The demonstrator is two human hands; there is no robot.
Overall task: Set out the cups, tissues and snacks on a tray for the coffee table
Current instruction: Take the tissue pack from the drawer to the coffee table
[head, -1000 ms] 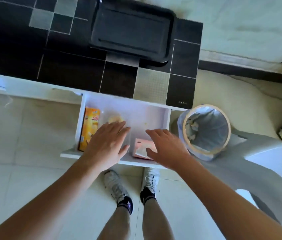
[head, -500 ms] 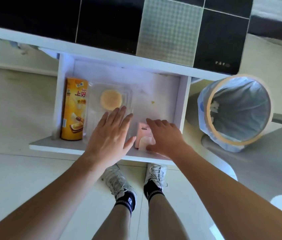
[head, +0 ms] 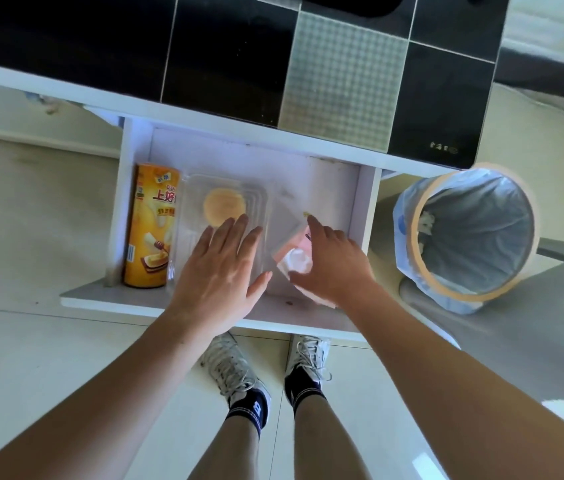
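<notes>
Now our right hand [head: 329, 268] grips the pink tissue pack [head: 292, 254] at the drawer's [head: 183, 304] five o'clock, ready to lift it. Our left hand [head: 219, 275] lies flat on the clear snack box [head: 225, 209], steadying it.

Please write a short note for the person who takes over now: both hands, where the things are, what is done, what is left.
Left hand: open, flat over the clear plastic snack box.
Right hand: grips the pink tissue pack.
The yellow cylindrical chip can lies at the left of the open white drawer.
Done: drawer open.
Left: move the tissues, snacks and cups to the tray. No cups are in view.
</notes>
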